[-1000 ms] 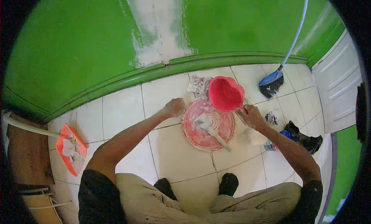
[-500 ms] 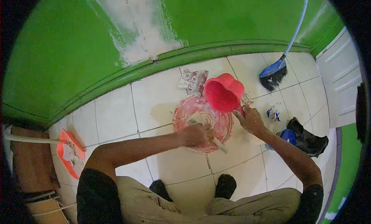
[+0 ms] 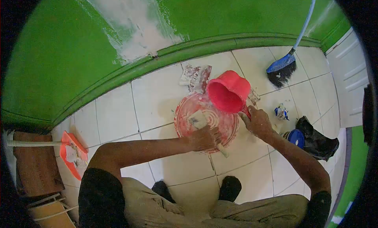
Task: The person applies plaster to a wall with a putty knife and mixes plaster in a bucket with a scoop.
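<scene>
My left hand (image 3: 205,138) is closed around the handle of a flat-headed tool (image 3: 198,119) smeared with white. Its pale handle end sticks out below the fist. Both are over a round red basin (image 3: 184,129) coated with whitish residue. My right hand (image 3: 258,122) grips a red dipper (image 3: 228,92) by its handle, on the basin's right. The dipper's bowl is tilted, its opening facing down-left over the basin's far rim. A crumpled, white-smeared bag (image 3: 195,77) lies just beyond the basin.
A blue broom (image 3: 281,67) stands at the back right. On the right floor are a crumpled wrapper (image 3: 281,112), a blue-lidded container (image 3: 295,138) and a black plastic bag (image 3: 315,139). An orange dustpan (image 3: 73,155) holds debris at left. The green wall (image 3: 71,58) has a white patch.
My left hand has shifted slightly right and turned, so more of the tool's flat head shows. The dipper remains tilted over the basin in my right hand. The view has moved slightly.
</scene>
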A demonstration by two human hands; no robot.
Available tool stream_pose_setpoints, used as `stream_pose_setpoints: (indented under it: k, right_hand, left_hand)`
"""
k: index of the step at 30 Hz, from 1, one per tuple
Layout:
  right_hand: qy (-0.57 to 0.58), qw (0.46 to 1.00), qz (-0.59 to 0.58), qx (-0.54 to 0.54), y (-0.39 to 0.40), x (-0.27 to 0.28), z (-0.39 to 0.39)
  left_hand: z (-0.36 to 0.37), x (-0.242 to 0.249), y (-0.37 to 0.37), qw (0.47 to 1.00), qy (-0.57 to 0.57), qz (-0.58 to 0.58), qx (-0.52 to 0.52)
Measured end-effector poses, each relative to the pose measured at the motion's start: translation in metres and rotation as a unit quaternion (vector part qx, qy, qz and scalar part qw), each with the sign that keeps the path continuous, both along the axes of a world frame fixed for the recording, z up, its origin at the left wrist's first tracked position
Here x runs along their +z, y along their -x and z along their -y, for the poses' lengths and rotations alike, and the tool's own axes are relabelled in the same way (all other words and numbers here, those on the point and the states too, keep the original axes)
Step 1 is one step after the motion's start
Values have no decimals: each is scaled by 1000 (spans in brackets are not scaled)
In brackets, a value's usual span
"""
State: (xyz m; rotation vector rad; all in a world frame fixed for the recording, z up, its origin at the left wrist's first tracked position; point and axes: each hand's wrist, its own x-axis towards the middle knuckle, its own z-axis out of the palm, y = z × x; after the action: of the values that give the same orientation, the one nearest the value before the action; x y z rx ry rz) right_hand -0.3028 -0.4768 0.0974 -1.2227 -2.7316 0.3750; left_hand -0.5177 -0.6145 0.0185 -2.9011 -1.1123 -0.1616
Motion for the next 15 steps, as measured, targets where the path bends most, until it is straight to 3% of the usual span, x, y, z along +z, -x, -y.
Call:
stream_pose_setpoints:
  k: [3, 6, 9, 11, 12, 14, 15]
  right_hand:
    - [-6, 1000, -2, 11, 2, 4, 2]
    - [-5, 1000, 0, 15, 6, 7, 7]
    - [-3, 1000, -1, 19, 11, 10, 9]
    - [25, 1000, 8, 11, 12, 10, 10]
    - [10, 1000, 1, 22, 14, 8, 10]
    - [-7, 999, -7, 33, 15, 5, 10]
    - [18, 1000, -4, 23, 19, 9, 11]
  left_hand:
    - [0, 20, 8, 999, -40, -5, -14]
    - [1, 48, 21, 999, 29, -29, -10]
    - [9, 54, 41, 999, -9, 51, -11]
    - [16, 41, 55, 975, -10, 215, 58]
    - [20, 45, 63, 975, -11, 214, 58]
    - [24, 52, 78, 925, 78, 303, 215]
    - [20, 62, 82, 925, 77, 303, 215]
